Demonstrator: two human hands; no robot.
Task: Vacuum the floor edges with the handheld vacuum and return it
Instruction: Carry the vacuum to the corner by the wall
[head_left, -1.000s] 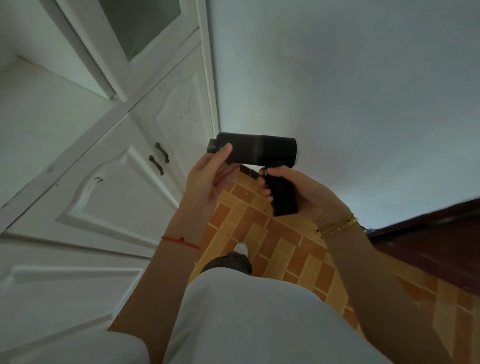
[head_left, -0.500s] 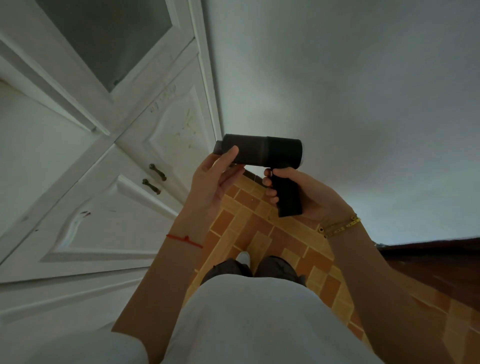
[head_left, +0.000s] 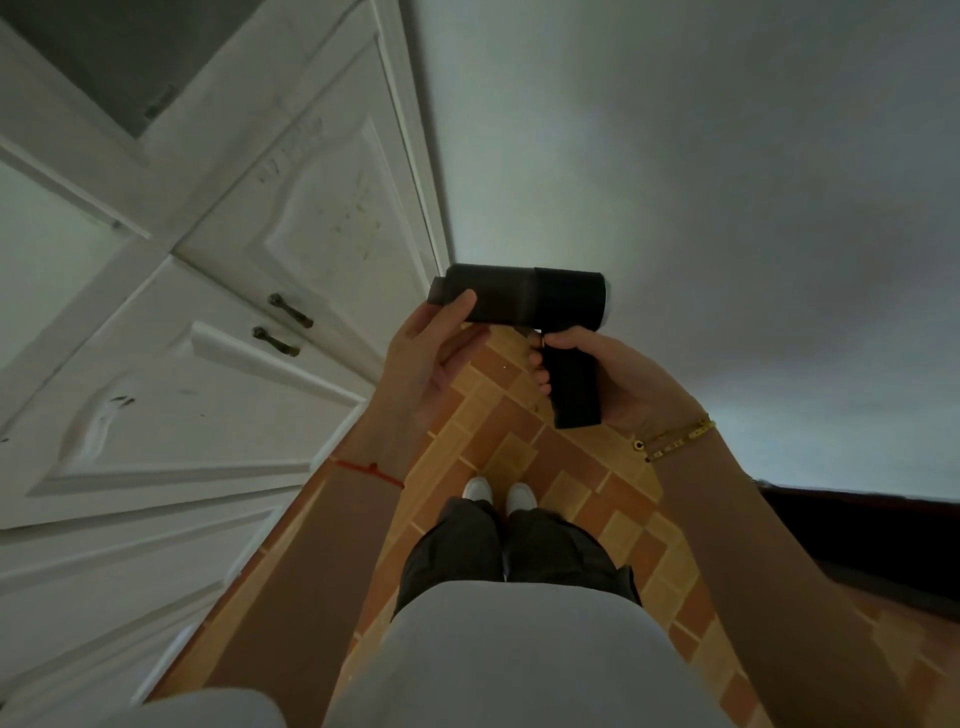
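Observation:
I hold a black handheld vacuum (head_left: 524, 301) at chest height, its barrel lying level with the nozzle end pointing left. My right hand (head_left: 608, 374) is wrapped around its pistol grip from the right. My left hand (head_left: 431, 358) touches the nozzle end from below, thumb pressed on the barrel's front and the other fingers spread under it. Below the vacuum lies the orange and tan tiled floor (head_left: 519, 447), which meets the white wall (head_left: 675, 182) and the cabinet base at its edges.
White panelled cabinet doors (head_left: 218, 374) with two dark handles (head_left: 283, 325) fill the left. A dark wooden piece (head_left: 857, 530) stands at the right by the wall. My feet in white shoes (head_left: 498, 493) stand on the tiles in the narrow strip between.
The view has tilted down, so my legs and shoes show. The vacuum and both hands keep the same grip and have barely shifted.

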